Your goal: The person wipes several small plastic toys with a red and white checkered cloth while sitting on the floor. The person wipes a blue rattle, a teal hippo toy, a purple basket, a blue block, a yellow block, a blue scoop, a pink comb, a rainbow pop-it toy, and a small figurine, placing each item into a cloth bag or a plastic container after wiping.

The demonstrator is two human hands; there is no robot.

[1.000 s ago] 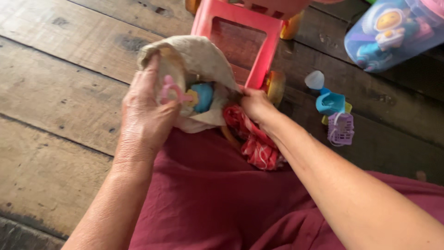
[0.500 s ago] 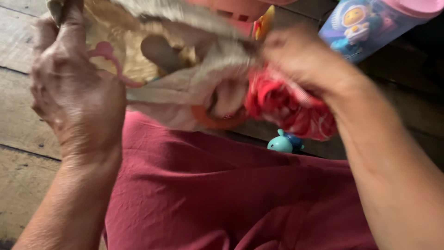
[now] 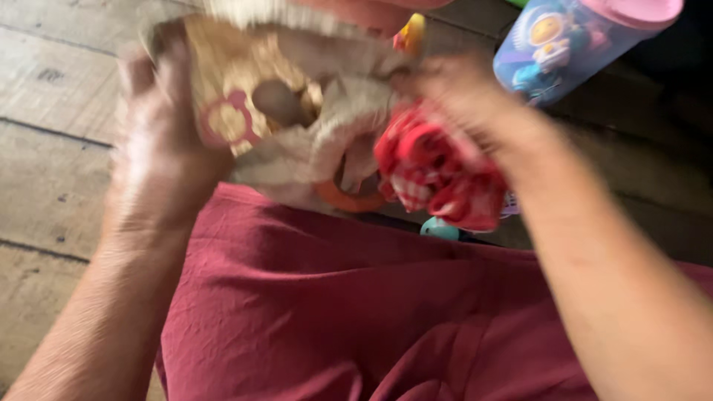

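My left hand [image 3: 160, 141] grips the left rim of a beige cloth bag [image 3: 312, 130], with a pink flower-shaped ring toy [image 3: 229, 120] pinned against it. My right hand [image 3: 460, 93] grips the bag's right side together with a red-and-white checked cloth [image 3: 438, 174]. The bag is lifted above my lap, mouth turned toward me. An orange ring [image 3: 349, 199] hangs below the bag. The frame is blurred by motion.
A maroon skirt [image 3: 334, 312] covers my lap. A small teal toy [image 3: 440, 229] lies on the wooden plank floor [image 3: 52, 148] under the red cloth. A clear tub with a pink lid [image 3: 572, 41] holding figures lies at the upper right. A pink plastic piece shows at the top edge.
Both hands raised the bag off the floor and tipped it toward me. A teal toy dropped out onto the floor. The pink ring shifted right within my left hand.
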